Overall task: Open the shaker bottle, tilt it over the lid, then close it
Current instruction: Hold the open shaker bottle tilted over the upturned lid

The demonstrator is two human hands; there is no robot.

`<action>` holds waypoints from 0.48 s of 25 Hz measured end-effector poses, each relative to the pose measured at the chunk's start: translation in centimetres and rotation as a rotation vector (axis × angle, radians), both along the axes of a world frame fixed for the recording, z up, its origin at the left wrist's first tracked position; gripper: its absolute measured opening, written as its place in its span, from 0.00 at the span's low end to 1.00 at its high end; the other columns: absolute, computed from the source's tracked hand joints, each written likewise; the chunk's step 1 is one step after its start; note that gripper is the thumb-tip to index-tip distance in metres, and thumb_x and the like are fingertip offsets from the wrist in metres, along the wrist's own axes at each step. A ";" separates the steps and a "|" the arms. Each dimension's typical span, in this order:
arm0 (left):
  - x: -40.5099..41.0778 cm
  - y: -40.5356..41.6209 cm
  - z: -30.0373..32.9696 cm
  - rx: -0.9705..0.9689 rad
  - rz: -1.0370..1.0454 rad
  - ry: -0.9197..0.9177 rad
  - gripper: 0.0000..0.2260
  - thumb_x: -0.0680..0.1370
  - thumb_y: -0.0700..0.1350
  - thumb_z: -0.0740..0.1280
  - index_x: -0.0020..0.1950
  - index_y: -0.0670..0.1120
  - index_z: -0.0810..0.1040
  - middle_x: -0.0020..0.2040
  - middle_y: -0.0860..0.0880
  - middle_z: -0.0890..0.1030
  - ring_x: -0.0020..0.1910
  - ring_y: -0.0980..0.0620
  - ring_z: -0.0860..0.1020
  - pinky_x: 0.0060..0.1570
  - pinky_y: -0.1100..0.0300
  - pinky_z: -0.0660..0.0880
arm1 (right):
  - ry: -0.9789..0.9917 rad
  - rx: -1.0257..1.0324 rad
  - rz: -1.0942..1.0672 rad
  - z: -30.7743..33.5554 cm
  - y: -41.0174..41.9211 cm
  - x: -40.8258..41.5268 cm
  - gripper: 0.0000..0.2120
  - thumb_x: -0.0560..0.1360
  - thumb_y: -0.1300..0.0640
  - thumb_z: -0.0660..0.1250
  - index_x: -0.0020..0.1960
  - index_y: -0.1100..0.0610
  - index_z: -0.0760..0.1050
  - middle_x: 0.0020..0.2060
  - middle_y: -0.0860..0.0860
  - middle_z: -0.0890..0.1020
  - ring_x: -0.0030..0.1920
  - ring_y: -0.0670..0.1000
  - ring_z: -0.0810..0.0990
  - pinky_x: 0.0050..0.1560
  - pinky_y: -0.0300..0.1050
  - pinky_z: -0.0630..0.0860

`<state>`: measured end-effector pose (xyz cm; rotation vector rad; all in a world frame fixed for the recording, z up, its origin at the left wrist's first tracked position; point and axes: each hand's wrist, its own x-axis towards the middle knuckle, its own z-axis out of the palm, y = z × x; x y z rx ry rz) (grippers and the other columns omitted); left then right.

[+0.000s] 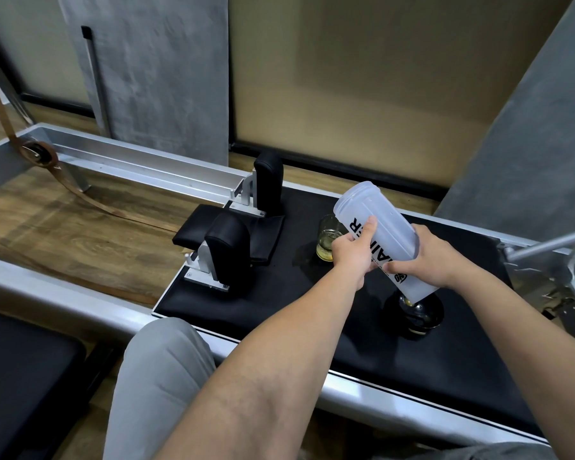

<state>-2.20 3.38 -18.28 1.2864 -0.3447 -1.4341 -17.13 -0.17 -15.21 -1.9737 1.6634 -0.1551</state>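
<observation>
A translucent white shaker bottle (384,227) with black lettering is tipped steeply, its base up at the far left and its open mouth down at the near right. The mouth hangs just over a black lid (419,315) that lies upturned on the black padded platform (279,303). A bit of yellowish liquid shows at the mouth, above the lid. My left hand (354,249) grips the bottle's middle from the left. My right hand (434,257) grips it from the right, nearer the mouth.
A small glass (327,239) with yellow liquid stands on the platform just left of the bottle, behind my left hand. Two black padded shoulder blocks (229,247) rise at the platform's left end. Metal rails frame the platform; a metal bar (545,245) juts in at the right.
</observation>
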 end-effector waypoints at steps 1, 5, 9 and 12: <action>0.0 0.0 0.0 -0.004 -0.001 0.002 0.17 0.80 0.56 0.72 0.41 0.45 0.74 0.38 0.51 0.76 0.37 0.54 0.79 0.49 0.49 0.86 | 0.000 0.000 -0.001 0.0 0.0 0.0 0.46 0.66 0.45 0.82 0.76 0.53 0.62 0.57 0.52 0.77 0.53 0.54 0.79 0.49 0.50 0.77; 0.0 0.0 -0.1 -0.007 -0.001 -0.012 0.18 0.80 0.57 0.72 0.41 0.45 0.74 0.41 0.51 0.78 0.39 0.55 0.79 0.48 0.51 0.86 | 0.007 -0.006 -0.002 -0.1 -0.1 0.0 0.46 0.64 0.44 0.82 0.75 0.52 0.62 0.56 0.52 0.77 0.52 0.53 0.79 0.49 0.51 0.77; 0.0 0.0 -0.1 -0.008 -0.001 -0.017 0.18 0.80 0.57 0.72 0.41 0.44 0.74 0.40 0.51 0.77 0.39 0.54 0.80 0.50 0.49 0.86 | 0.016 -0.008 0.000 -0.1 0.0 0.0 0.46 0.65 0.44 0.82 0.75 0.53 0.62 0.56 0.52 0.77 0.52 0.53 0.78 0.48 0.50 0.76; -0.1 0.1 0.0 -0.008 -0.007 -0.001 0.17 0.79 0.57 0.72 0.43 0.44 0.75 0.41 0.51 0.78 0.40 0.54 0.80 0.51 0.49 0.85 | 0.018 -0.008 0.003 0.0 -0.1 0.0 0.46 0.65 0.44 0.82 0.75 0.53 0.62 0.57 0.52 0.77 0.53 0.54 0.78 0.49 0.50 0.76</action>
